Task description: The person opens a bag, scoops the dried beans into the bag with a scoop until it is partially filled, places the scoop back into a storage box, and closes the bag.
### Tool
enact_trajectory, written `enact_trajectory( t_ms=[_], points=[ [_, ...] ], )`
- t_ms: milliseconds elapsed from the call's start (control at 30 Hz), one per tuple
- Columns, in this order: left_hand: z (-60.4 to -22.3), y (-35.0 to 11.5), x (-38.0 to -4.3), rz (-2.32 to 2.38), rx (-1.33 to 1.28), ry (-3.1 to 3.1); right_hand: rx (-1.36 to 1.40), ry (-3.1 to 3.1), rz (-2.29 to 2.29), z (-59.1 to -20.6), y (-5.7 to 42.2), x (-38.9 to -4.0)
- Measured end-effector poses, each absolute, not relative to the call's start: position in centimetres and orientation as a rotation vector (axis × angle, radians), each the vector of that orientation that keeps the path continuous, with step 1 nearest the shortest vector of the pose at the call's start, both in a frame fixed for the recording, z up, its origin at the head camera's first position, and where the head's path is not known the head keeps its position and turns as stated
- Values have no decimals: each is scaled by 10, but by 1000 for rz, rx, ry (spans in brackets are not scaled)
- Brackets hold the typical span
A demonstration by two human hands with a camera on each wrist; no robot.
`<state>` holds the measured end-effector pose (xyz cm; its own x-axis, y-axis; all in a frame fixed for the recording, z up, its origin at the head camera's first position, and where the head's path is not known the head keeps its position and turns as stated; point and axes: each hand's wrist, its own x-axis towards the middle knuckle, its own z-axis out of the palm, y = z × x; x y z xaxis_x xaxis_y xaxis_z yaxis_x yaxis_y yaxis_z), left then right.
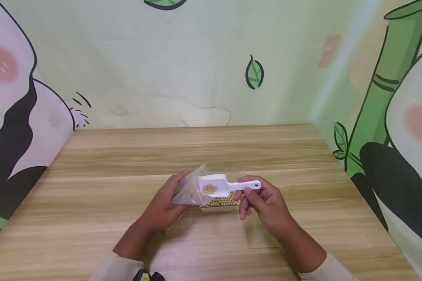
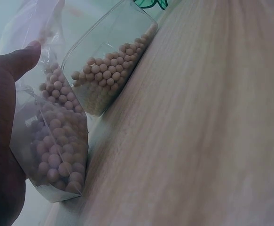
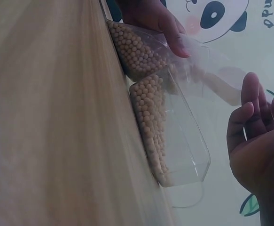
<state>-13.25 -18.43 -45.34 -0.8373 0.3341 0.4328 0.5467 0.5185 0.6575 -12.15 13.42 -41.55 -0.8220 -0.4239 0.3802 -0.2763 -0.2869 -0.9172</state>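
Observation:
My left hand [image 1: 166, 203] holds a clear plastic bag [image 1: 187, 191], its thumb on the near side. Round beige beans, like soybeans, fill the bag's lower part [image 2: 59, 146], which stands on the table. The right hand [image 1: 269, 205] pinches a white scoop [image 1: 224, 186] by its handle between thumb and fingers. A few beans [image 1: 209, 189] lie in the scoop's bowl, which is at the bag's open mouth. Beneath the scoop, right beside the bag, sits a clear rectangular container [image 3: 188, 146] with a layer of the same beans [image 3: 148, 108].
A wood-grain table [image 1: 126, 156] lies under everything. Behind it and at both sides hang pale green wall sheets [image 1: 197, 78] with painted pandas, leaves and bamboo. At the left sleeve, a small black device [image 1: 148, 275] shows at the bottom edge.

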Motion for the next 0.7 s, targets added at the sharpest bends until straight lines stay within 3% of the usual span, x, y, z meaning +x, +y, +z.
enact_trajectory(
  t_ms=[500,700],
  points=[
    [-451,-184,-132,-1258,-745,-2527,-1187,1820,-2217,-420,132,-123],
    [-452,-185,-132,-1259,-734,-2523,-1184,1830,-2214,-419,132,-122]
  ],
)
